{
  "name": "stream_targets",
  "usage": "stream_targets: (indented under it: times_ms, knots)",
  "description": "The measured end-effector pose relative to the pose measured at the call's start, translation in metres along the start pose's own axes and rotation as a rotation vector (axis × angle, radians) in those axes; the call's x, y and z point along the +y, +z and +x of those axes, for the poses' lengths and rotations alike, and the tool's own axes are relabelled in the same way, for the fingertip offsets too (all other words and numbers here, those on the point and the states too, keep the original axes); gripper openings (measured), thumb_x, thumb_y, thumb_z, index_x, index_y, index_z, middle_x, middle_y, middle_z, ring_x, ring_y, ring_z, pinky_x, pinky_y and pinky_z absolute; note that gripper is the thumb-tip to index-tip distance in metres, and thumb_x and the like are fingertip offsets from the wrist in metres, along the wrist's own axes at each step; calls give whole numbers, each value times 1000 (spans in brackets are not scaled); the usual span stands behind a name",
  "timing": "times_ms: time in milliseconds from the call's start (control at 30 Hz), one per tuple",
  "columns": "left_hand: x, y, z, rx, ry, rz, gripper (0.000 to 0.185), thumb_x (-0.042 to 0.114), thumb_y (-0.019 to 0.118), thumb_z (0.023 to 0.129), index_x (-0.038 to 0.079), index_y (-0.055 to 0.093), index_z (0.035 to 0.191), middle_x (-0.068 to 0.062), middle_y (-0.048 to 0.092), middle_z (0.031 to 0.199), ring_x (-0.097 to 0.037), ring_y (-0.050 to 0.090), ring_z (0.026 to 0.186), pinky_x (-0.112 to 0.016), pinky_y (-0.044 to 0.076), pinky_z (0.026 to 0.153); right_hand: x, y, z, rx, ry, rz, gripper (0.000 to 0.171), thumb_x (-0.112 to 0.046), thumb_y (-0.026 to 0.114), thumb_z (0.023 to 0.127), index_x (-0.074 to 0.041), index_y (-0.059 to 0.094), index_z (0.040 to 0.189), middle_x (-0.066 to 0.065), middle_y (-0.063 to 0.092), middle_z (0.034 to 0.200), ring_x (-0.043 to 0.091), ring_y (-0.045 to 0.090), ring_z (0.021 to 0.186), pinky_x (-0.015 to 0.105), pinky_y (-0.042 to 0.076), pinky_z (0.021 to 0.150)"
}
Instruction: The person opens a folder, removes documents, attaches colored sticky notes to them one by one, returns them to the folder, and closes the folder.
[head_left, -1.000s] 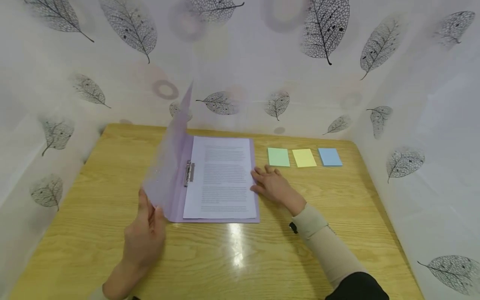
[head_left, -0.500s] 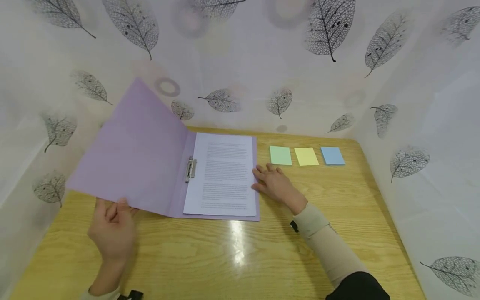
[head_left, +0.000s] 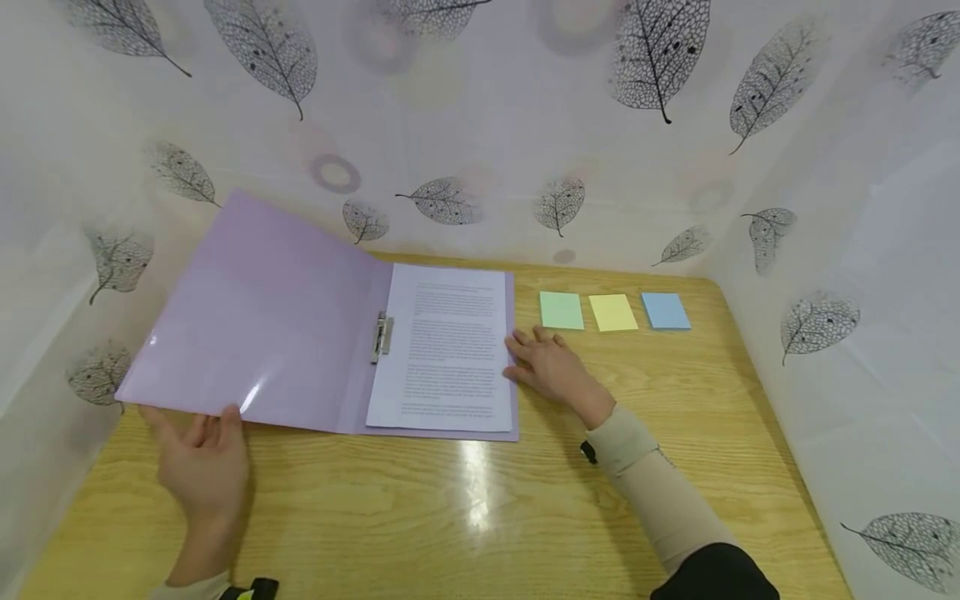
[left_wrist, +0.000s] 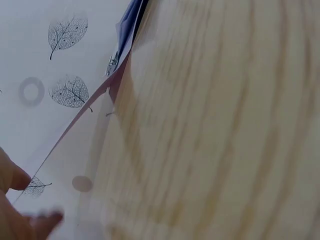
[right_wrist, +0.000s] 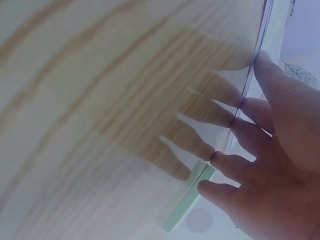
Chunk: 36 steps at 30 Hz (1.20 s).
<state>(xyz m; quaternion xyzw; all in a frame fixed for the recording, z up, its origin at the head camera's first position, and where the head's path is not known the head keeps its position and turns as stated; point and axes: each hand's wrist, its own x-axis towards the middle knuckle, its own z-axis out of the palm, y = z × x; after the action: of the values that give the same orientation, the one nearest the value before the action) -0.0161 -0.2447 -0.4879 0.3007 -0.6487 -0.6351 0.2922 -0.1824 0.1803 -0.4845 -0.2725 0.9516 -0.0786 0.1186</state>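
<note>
We see lilac folder (head_left: 285, 325) open on desk (head_left: 480, 500), printed page clipped; left hand (head_left: 198, 462) fingers apart under cover edge, right hand (head_left: 551, 371) fingers spread flat.

the person's two hands are bare. the right arm (head_left: 660, 492) wears a close-fitting beige sleeve that ends in a cuff at the wrist; a small black tab or button sits on the cuff's near side. above the beige part, toward the elbow, a black layer of clothing covers the arm at the bottom edge of the head view. the left hand (head_left: 201, 465) shows a sliver of the same beige cuff at the wrist, with a black strap or device beside it bearing a small yellow-green mark. no rings or nail colour can be made out on the fingers of the right hand (right_wrist: 280, 150)
</note>
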Motion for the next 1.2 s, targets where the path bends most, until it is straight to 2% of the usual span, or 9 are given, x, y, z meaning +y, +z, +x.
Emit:
stream_targets:
  times_ms: [33, 133, 200, 267, 367, 500, 600, 967, 1200]
  knots:
    - [0, -2, 1, 9, 4, 92, 109, 4, 74, 95, 30, 0, 170, 4, 64, 147, 1, 72, 103, -17, 57, 96, 0, 0, 0, -3, 0, -1, 66, -45, 61, 105, -9, 46, 159, 16, 42, 166, 52, 33, 154, 67, 32, 124]
    - [1, -9, 5, -22, 66, 413, 112, 15, 75, 96, 28, -9, 170, -10, 16, 177, -24, 48, 148, -43, 27, 132, 1, 0, 1, -1, -2, -2, 67, -45, 61, 105, -9, 46, 159, 16, 42, 166, 52, 33, 154, 67, 32, 124]
    - [3, -14, 7, -74, 161, 721, 108, 26, 71, 99, 21, -10, 170, -14, -15, 176, -41, 14, 163, -60, 3, 133, 1, 1, 1, 0, -5, -2, 67, -46, 61, 105, -9, 46, 159, 16, 42, 166, 52, 33, 154, 67, 32, 124]
    - [6, -17, 11, -162, 275, 961, 101, 29, 67, 101, 18, -6, 170, -29, -21, 170, -50, -14, 160, -74, -6, 126, 1, 1, 1, 5, -10, -4, 67, -46, 62, 105, -9, 46, 159, 16, 43, 165, 52, 34, 154, 67, 32, 124]
    - [10, -16, 15, -348, 501, 1130, 93, 17, 62, 101, 21, 2, 171, -37, -16, 168, -60, -11, 157, -80, -4, 123, 1, 2, 2, 4, -15, -14, 66, -46, 61, 105, -9, 47, 159, 15, 43, 165, 52, 34, 154, 66, 33, 124]
    - [10, 1, 19, -630, 801, 1079, 93, -6, 62, 89, 19, 22, 169, -44, 17, 164, -67, 20, 151, -79, 14, 123, 0, 1, 2, 18, -22, -38, 65, -45, 63, 105, -8, 49, 157, 16, 46, 164, 52, 38, 152, 66, 35, 123]
    - [8, 21, 21, -771, 924, 1014, 84, -7, 66, 86, 12, 39, 163, -43, 41, 154, -65, 41, 141, -80, 30, 116, -2, 0, 3, 32, -33, -45, 64, -43, 65, 104, -7, 51, 156, 18, 48, 162, 51, 41, 150, 65, 36, 122]
    - [8, 75, 18, -907, 719, 1075, 62, 20, 59, 106, 2, 38, 161, -44, 40, 154, -67, 35, 144, -78, 22, 121, -14, -7, 11, 35, -98, 8, 62, -29, 72, 101, -13, 51, 157, 20, 45, 164, 51, 35, 154, 69, 31, 124]
    - [4, 95, 16, -909, 688, 1146, 60, 33, 53, 110, 14, 36, 164, -51, 40, 149, -73, 38, 138, -81, 30, 115, -18, -14, 23, -110, -179, 103, 42, -17, 62, 106, -12, 61, 148, 24, 44, 162, 52, 36, 153, 64, 32, 125]
